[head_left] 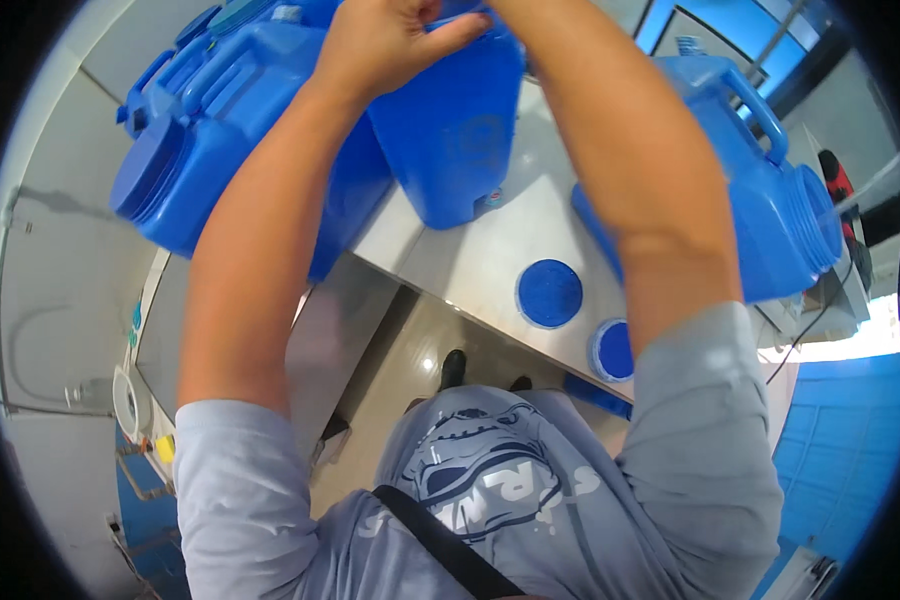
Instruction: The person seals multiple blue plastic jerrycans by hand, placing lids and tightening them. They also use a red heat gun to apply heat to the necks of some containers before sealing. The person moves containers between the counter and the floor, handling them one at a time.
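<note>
A blue plastic jug (450, 140) stands between my arms on the white counter (450, 265), its top running out of the upper edge. My left hand (395, 45) is at the jug's top, with the thumb stretched across it and the other fingers curled. What those fingers close on is hidden. Above the jug, my right forearm (620, 130) leads past the upper edge, and the right hand is cut off. Two round blue lids lie on the counter: one lid (550, 293) nearer the jug, another lid (613, 350) by the front edge close to my right arm.
At left, a capped blue jug (230, 130) lies among several others. An uncapped blue jug (760, 190) lies on its side at right, its threaded mouth pointing right. A dark cable (805, 340) hangs beyond it. Below the counter's edge is the shiny floor (370, 440).
</note>
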`<state>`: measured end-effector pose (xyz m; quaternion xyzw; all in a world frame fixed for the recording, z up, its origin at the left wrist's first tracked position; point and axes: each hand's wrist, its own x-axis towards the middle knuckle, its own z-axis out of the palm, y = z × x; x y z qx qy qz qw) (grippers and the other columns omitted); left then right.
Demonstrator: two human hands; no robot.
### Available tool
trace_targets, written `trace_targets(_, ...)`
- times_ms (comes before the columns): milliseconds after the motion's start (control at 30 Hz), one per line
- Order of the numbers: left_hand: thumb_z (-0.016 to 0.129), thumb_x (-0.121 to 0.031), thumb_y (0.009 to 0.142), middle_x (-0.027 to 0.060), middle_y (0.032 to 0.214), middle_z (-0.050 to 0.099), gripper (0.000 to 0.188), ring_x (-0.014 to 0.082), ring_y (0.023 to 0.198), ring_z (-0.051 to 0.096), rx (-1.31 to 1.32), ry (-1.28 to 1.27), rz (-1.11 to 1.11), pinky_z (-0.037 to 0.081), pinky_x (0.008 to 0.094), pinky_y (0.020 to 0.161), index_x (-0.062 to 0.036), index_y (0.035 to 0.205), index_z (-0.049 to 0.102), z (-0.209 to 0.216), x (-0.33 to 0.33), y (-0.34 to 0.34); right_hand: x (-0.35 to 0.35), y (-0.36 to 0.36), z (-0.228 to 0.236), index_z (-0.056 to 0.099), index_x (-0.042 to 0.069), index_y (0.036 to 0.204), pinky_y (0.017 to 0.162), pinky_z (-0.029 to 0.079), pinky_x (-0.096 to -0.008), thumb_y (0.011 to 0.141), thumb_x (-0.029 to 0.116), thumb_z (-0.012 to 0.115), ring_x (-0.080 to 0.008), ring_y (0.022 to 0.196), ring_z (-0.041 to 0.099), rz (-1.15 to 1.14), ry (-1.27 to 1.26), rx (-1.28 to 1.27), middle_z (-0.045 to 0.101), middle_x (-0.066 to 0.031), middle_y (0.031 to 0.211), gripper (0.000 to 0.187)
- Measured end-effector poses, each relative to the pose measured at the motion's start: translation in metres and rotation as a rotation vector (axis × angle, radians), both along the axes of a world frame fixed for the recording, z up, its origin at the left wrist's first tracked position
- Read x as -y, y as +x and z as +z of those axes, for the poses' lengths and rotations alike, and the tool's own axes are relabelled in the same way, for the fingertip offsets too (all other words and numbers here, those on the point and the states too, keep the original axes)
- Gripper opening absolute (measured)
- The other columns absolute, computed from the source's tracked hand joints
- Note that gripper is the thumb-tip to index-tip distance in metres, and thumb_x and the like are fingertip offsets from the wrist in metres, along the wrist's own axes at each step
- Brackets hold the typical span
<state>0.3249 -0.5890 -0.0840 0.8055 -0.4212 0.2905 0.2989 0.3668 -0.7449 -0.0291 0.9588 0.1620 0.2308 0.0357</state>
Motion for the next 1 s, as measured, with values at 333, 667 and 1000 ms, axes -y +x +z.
trace_targets(333,0.069,-0.050,0.089,0.0192,0.145,0.055,0.068,0.0386,0.136,0.048,0.247,0.176,-0.049,0.038,0.0473,0.113,-0.0108,0.143,0.055,0.021,0.007,0.023,0.004,-0.013,-0.032,0.077,0.001,0.090,0.082,0.058,-0.0490,0.085,0.013,0.063,-0.0389,0.092,0.073,-0.249,0.465,0.354,0.074,-0.0250,0.096,0.020)
trace_targets(667,0.074,-0.044,0.086,0.0241,0.135,0.063,0.076,0.0369,0.128,0.060,-0.169,0.185,-0.302,0.046,0.0432,0.106,-0.0002,0.143,0.049,0.022,-0.004,0.036,-0.019,-0.032,-0.018,0.079,0.003,0.096,0.085,0.059,-0.0456,0.082,0.018,0.070,-0.0344,0.097,0.074,-0.371,0.340,0.233,0.076,-0.0207,0.101,0.022)
trace_targets(1000,0.075,-0.038,0.089,0.0202,0.137,0.062,0.063,0.0297,0.130,0.057,-0.290,0.231,-0.470,0.043,0.0412,0.111,-0.0031,0.139,0.056,0.024,-0.002,0.045,-0.035,-0.053,0.012,0.080,0.012,0.109,0.086,0.059,-0.0430,0.082,0.024,0.075,-0.0298,0.108,0.072,-0.446,0.149,-0.022,0.075,-0.0136,0.116,0.030)
